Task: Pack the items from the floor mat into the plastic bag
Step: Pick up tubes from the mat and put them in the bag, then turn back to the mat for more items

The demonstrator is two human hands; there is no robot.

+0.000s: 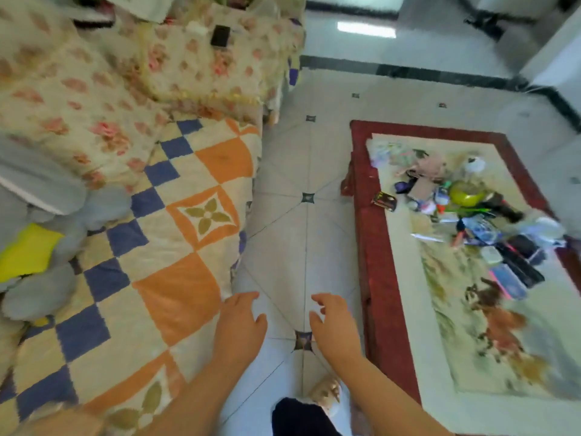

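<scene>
The left hand (242, 325) and right hand (336, 325) hover apart at lower centre, fingers loosely spread and holding nothing. The best start is probably to reach right for the pile of small items (465, 209) on the floor mat (371, 247), one firm piece at a time; I cannot make out the plastic bag. The mat lies on a pale tiled floor (298, 215), with a patchwork quilt (188, 215) filling the left of the frame.

The heap of items (465, 209) is blurred — most pieces unidentifiable.

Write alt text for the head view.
The left hand and right hand hover open and empty over a tiled floor. To the right, a red-bordered mat holds a pile of small items; a patchwork quilt lies to the left.
</scene>
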